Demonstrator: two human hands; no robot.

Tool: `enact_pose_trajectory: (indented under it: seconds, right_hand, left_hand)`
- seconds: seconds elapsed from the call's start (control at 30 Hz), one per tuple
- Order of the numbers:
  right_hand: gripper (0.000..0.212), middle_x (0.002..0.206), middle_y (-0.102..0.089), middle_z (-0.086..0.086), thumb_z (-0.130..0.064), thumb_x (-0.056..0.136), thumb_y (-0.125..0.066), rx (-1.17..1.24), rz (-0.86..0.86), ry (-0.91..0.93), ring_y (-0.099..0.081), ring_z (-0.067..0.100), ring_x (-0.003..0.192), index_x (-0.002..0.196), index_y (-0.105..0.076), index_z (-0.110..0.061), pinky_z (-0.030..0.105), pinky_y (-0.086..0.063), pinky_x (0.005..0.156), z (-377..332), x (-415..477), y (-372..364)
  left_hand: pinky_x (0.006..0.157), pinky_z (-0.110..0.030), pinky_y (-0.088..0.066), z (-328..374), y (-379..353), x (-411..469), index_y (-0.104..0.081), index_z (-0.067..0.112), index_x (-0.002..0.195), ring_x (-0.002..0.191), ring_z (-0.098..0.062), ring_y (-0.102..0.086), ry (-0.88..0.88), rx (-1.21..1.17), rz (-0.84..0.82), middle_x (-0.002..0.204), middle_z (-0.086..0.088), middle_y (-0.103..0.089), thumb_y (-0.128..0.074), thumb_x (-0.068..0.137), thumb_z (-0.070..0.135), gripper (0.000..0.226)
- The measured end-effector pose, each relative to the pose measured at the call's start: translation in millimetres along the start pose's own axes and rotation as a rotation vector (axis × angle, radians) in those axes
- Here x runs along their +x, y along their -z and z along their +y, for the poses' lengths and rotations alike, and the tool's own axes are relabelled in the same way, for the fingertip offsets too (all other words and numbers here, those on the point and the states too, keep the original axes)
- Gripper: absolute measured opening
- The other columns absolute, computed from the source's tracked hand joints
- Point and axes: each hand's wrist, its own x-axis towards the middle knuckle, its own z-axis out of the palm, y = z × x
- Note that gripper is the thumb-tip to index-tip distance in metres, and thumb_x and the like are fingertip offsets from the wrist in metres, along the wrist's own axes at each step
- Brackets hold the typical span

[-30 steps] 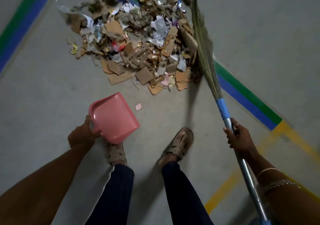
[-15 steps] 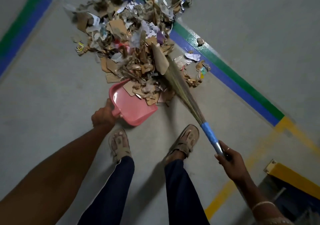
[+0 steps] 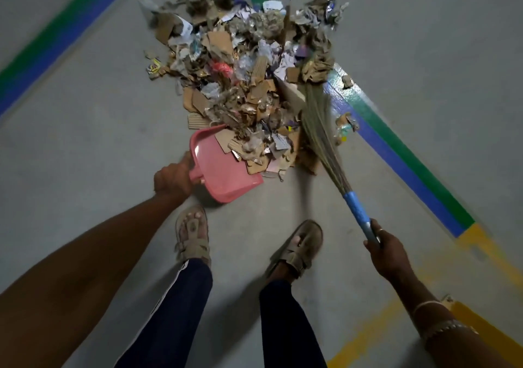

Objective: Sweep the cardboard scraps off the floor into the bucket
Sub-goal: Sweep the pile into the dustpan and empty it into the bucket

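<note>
A big heap of cardboard scraps (image 3: 243, 64), paper and plastic bits lies on the grey floor ahead of me. My left hand (image 3: 172, 179) grips the handle of a pink dustpan (image 3: 223, 175), whose mouth sits at the heap's near edge with several scraps lying inside. My right hand (image 3: 386, 251) grips the blue and metal handle of a grass broom (image 3: 321, 124). Its bristles lean against the heap's right side. No bucket is in view.
Green and blue floor stripes (image 3: 396, 147) run diagonally on the right and at the far left, with yellow lines (image 3: 481, 243) near my right arm. A few stray scraps (image 3: 346, 122) lie on the right stripe. My sandalled feet (image 3: 192, 234) stand just behind the dustpan.
The dustpan went forward from near my feet to the heap's edge and now holds scraps. The broom swept from the heap's far right toward the pan, then drew back to the right.
</note>
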Motion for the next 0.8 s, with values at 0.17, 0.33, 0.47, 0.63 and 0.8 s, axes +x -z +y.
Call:
enact_pose_trajectory:
  seconds: [0.17, 0.33, 0.47, 0.63, 0.8]
  right_hand:
    - [0.069, 0.137, -0.062, 0.010, -0.008, 0.091, -0.069, -0.052, -0.165, 0.130, -0.063, 0.032, 0.118, 0.153, -0.041, -0.019, 0.037, -0.050, 0.089, 8, -5, -7]
    - [0.061, 0.145, -0.051, -0.008, -0.002, 0.087, -0.070, -0.059, -0.292, 0.229, -0.059, 0.024, 0.125, 0.145, -0.052, -0.011, 0.027, -0.046, 0.087, 21, -32, -19]
    - [0.052, 0.145, -0.056, -0.001, -0.001, 0.087, -0.071, -0.031, -0.272, 0.233, -0.065, 0.025, 0.115, 0.137, -0.058, -0.006, 0.031, -0.047, 0.083, 24, -52, -30]
    - [0.064, 0.116, -0.071, 0.009, -0.004, 0.087, -0.072, -0.017, -0.240, 0.245, -0.066, 0.023, 0.092, 0.146, -0.052, -0.016, 0.030, -0.042, 0.070, 14, -79, -21]
    - [0.067, 0.106, -0.069, 0.007, -0.002, 0.088, -0.071, 0.094, -0.157, 0.285, -0.067, 0.022, 0.090, 0.147, -0.050, -0.026, 0.040, -0.053, 0.077, 18, -103, 11]
  left_hand:
    - [0.063, -0.032, -0.044, 10, -12, -4, -0.041, 0.027, 0.134, 0.074, -0.028, -0.060, 0.051, -0.037, 0.032, 0.087, -0.006, -0.061, -0.056, 0.092, 0.059, 0.055]
    - [0.075, -0.035, -0.048, -1, -21, -3, -0.041, 0.037, 0.138, 0.095, -0.034, -0.065, 0.079, -0.119, -0.010, 0.106, -0.007, -0.066, -0.060, 0.088, 0.062, 0.059]
    - [0.077, -0.033, -0.050, -1, -21, -13, -0.045, 0.042, 0.126, 0.090, -0.026, -0.063, 0.164, -0.233, -0.034, 0.102, 0.001, -0.066, -0.049, 0.085, 0.074, 0.052]
    - [0.080, -0.039, -0.057, -9, -12, -26, -0.036, 0.047, 0.135, 0.088, -0.028, -0.067, 0.132, -0.272, -0.029, 0.099, -0.001, -0.068, -0.052, 0.073, 0.084, 0.074]
    - [0.081, -0.037, -0.052, -16, 0, -30, -0.040, 0.040, 0.140, 0.096, -0.032, -0.066, 0.140, -0.259, -0.005, 0.108, -0.005, -0.067, -0.064, 0.081, 0.067, 0.069]
